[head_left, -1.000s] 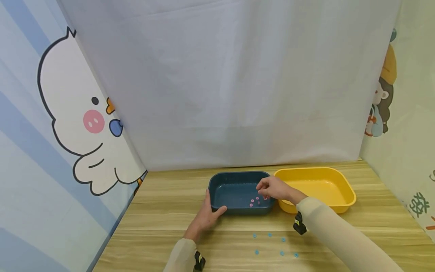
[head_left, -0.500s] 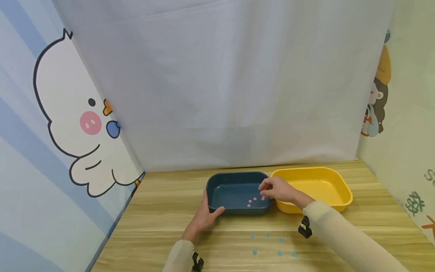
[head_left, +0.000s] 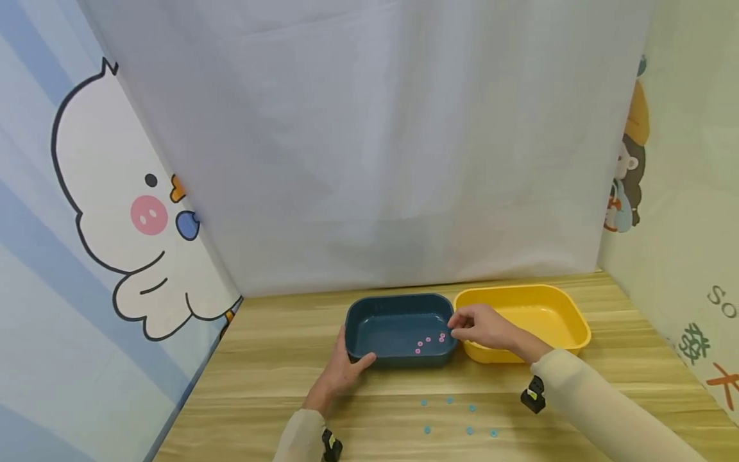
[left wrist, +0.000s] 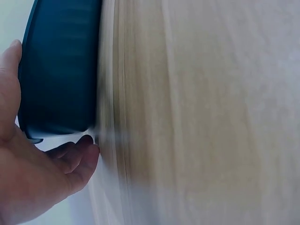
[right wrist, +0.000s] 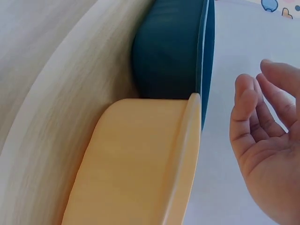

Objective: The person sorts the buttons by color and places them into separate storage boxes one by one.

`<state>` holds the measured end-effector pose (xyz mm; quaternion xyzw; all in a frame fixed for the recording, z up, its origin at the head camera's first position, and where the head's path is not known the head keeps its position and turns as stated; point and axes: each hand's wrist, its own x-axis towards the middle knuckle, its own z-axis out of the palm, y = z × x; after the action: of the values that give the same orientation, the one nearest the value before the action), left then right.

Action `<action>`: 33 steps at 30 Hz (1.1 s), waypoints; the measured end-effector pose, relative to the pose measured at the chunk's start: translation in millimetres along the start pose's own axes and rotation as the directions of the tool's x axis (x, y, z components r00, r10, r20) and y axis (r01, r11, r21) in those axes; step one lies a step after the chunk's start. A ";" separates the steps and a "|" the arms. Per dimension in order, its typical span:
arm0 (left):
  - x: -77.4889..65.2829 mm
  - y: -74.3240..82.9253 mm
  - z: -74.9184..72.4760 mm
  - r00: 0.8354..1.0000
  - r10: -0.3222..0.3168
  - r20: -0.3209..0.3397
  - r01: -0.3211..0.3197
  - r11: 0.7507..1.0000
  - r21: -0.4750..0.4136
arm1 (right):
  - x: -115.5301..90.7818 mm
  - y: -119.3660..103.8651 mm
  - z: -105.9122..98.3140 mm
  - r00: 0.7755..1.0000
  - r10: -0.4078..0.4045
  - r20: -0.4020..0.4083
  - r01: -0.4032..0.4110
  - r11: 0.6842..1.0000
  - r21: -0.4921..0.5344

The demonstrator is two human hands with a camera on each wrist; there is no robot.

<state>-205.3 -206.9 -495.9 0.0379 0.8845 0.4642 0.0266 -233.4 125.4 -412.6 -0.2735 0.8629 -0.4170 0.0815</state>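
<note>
Pink rings (head_left: pixel 428 339), 5 that I can count from the head view, lie on the floor of the dark blue basin (head_left: pixel 383 333), grouped toward its right end. At the near left corner of that basin, I see the left hand (head_left: pixel 339 373) with thumb and fingers spread wide apart, the thumb along the front rim and the fingers against the end wall; it touches the basin without closing into a fist.

At the opposite end, the right hand (head_left: pixel 487 327) hangs above the rims, fingertips over the right edge of the dark blue basin. Its fingers are loosely bent with gaps between some of them, and my right wrist view shows them holding nothing.

Beneath that hand, the yellow basin (head_left: pixel 543 321) stands end to end with the dark blue basin, their rims appearing to touch. Nearer to me on the wood-grain table (head_left: pixel 242 385) are 6 blue rings (head_left: pixel 472 407), scattered in 2 loose rows. Behind everything hangs a pale cloth (head_left: pixel 346 160).
</note>
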 end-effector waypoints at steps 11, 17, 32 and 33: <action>3.3 5.5 -9.2 0.994 0.035 -0.105 -0.031 0.999 0.039 | -18.6 10.9 -14.5 0.997 0.062 -0.037 -0.062 0.998 -0.015; 6.4 21.5 -18.3 0.964 0.157 -0.215 -0.135 0.984 0.117 | -32.1 17.4 -25.9 0.994 0.081 -0.070 -0.087 0.993 -0.084; -20.3 79.6 -4.8 0.906 0.424 0.012 -0.423 0.903 0.078 | -76.3 52.5 -61.9 0.958 -0.016 -0.285 -0.094 0.924 -0.370; -22.2 80.9 -2.3 0.903 0.426 0.053 -0.429 0.901 0.066 | -79.1 55.7 -63.6 0.956 -0.032 -0.293 -0.089 0.915 -0.392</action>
<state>-180.0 -165.0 -427.8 0.2405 0.8711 0.4238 -0.0607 -213.2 239.1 -421.4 -0.2066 0.9364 -0.2659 -0.0991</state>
